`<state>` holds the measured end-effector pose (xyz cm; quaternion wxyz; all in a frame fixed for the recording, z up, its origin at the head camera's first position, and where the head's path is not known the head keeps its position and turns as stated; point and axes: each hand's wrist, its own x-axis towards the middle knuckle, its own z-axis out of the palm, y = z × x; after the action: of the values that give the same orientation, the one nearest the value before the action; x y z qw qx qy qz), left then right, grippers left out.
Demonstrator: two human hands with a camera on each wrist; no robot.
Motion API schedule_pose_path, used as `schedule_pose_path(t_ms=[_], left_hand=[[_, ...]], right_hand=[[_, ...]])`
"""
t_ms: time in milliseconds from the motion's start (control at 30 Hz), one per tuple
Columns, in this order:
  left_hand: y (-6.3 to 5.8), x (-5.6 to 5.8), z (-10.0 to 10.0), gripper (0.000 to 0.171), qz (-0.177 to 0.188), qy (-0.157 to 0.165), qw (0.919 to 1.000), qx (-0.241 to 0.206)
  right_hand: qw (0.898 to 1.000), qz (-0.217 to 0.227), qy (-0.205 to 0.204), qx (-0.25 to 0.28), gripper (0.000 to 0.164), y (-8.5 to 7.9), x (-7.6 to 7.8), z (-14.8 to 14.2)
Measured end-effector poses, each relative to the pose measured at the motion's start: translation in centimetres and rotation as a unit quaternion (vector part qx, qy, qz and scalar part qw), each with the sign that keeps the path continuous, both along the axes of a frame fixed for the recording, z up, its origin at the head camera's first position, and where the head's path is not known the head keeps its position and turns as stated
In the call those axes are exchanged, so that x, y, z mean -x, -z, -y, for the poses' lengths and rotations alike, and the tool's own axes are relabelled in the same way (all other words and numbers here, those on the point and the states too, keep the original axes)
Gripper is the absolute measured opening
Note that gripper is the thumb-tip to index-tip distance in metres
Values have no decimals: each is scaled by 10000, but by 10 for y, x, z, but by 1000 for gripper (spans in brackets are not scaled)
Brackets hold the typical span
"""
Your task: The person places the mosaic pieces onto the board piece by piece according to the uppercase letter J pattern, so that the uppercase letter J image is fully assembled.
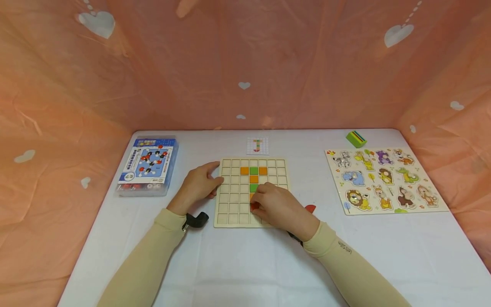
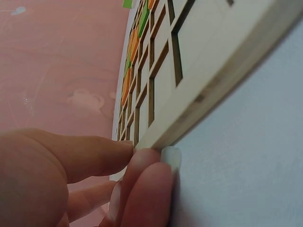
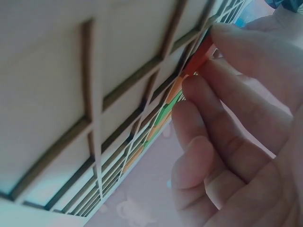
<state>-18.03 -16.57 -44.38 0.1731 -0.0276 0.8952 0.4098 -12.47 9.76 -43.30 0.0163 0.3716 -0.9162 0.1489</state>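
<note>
A wooden grid board (image 1: pixel 234 208) lies on the table with orange and green square tiles set in a T-like column, such as the green tile (image 1: pixel 254 170) at its top. My right hand (image 1: pixel 276 204) is over the lower middle of the board and pinches a red piece (image 3: pixel 200 54) between thumb and fingers, at a cell just below an orange tile (image 3: pixel 174 90). The hand hides some lower cells. At the board's left edge my left hand (image 1: pixel 197 185) holds the rim, thumb on top and other fingertips against the side.
Behind the board lies a small pattern card (image 1: pixel 258 146). A boxed molecule model set (image 1: pixel 147 166) sits at the left. On the right are an animal puzzle board (image 1: pixel 387 181) and a green striped block (image 1: pixel 356 139). Another red piece (image 1: pixel 310 208) shows beside the right wrist.
</note>
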Motion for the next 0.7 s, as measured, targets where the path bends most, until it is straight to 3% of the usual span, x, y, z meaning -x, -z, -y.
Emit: schedule_pose_path(t_ms=[433, 700], left_hand=[[0, 0, 0, 68, 1, 26, 10000, 10], [-1, 0, 1, 68, 13, 41, 10000, -48]], right_hand=[[9992, 341, 188, -84, 10, 0, 3, -3], [9991, 331, 248, 2, 8, -2, 4, -4]])
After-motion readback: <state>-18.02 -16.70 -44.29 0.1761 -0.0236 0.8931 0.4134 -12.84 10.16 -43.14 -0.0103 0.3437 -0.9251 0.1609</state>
